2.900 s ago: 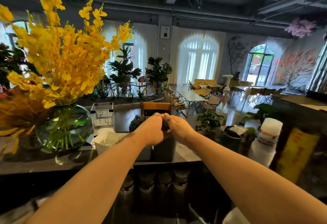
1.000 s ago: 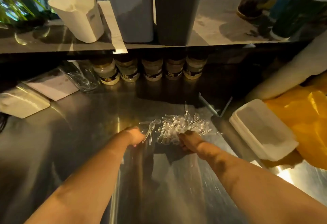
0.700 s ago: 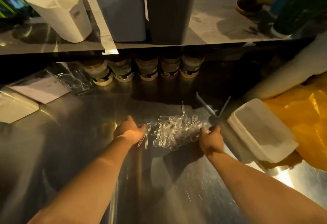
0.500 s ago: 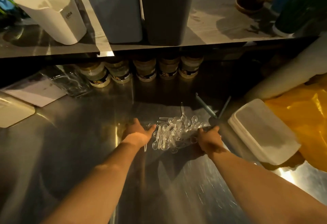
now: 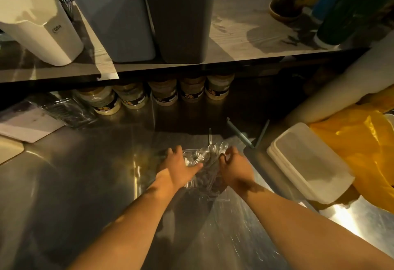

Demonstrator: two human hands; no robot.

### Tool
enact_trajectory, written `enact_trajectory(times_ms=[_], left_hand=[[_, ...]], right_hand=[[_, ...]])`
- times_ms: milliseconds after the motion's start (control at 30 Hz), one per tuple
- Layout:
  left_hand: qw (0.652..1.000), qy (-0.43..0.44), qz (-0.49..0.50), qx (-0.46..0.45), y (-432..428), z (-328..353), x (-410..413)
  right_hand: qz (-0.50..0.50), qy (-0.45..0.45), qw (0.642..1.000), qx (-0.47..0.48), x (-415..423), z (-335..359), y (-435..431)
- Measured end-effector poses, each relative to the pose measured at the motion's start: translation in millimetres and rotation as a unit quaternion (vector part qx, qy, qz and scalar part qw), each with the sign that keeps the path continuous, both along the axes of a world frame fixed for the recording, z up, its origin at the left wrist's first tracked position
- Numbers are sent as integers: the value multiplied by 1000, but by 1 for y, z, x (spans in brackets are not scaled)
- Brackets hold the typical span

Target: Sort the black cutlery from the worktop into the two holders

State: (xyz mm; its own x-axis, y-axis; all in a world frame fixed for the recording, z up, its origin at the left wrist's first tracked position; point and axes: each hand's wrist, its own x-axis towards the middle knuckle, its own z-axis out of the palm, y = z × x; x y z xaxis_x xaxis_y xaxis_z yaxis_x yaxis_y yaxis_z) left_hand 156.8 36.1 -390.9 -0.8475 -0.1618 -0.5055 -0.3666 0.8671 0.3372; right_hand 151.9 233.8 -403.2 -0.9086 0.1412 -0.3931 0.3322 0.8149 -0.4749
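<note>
Steel worktop (image 5: 85,184) below a low shelf (image 5: 245,35): both hands bracket a heap of clear spoons (image 5: 204,154). The left hand (image 5: 178,168) lies flat, fingers straight, against the heap's left side; the right hand (image 5: 234,167) has its fingers curled onto the right edge. Two dark slim pieces (image 5: 238,133) — likely the black cutlery, though too dim to be sure — lie just beyond the right hand, the nearer one, their long axes running away from the person. The light grey holder (image 5: 110,18) and dark grey holder (image 5: 179,18) stand on the shelf, farther back.

A white jug (image 5: 40,26) stands on the shelf (image 5: 245,26), jars (image 5: 162,95) beneath, a white box (image 5: 309,163) beside a yellow bag (image 5: 362,141).
</note>
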Motion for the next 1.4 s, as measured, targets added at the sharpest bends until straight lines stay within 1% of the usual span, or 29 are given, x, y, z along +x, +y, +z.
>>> enact_trajectory(times_ms=[67,167,267,400,500,633,733,800,900,967,1033,1133,1200,1233,1300,1400], left_hand=[[998,24,-19,-51,-12,-2,3],[995,43,-47,-81,-24,-11,8],[996,1,-66,-65,-28,-19,13],[993,-47,-104,-38,-25,-25,17],[985,-83,-149,-23,-19,-28,18],[975,-89,-200,-37,-13,-30,23],[966,-85,-238,-59,-4,-35,25],[957,-105,-260,-67,3,-34,24],[956,-114,-266,-44,7,-34,23],[955,-111,-270,-56,8,-34,25],[956,-102,-266,-71,11,-36,29],[967,-58,-242,-58,18,-39,34],[973,-26,-225,-45,25,-40,34],[975,-11,-219,-45,28,-40,34],[977,14,-204,-53,34,-39,32],[981,37,-185,-49,42,-46,27]], right_hand=[[-26,41,998,29,-4,0,7],[-43,53,997,47,-13,-3,14],[-34,61,996,60,-26,-4,18],[9,-6,998,69,-48,-4,19],[25,-18,997,68,-49,-6,20],[39,-7,998,41,-29,-7,6],[14,6,999,-28,-21,-9,-20],[26,-3,998,-62,-20,-9,-37],[30,-13,995,-98,-24,-6,-47],[26,-6,993,-112,-28,-5,-43],[18,22,995,-99,-31,-3,-33],[-28,66,997,-10,-31,-1,-16],[-85,28,995,42,-28,0,-4],[-108,-13,993,49,-27,0,1],[-131,-75,988,27,-22,-5,8],[-99,-97,990,-10,-14,-14,-2]])
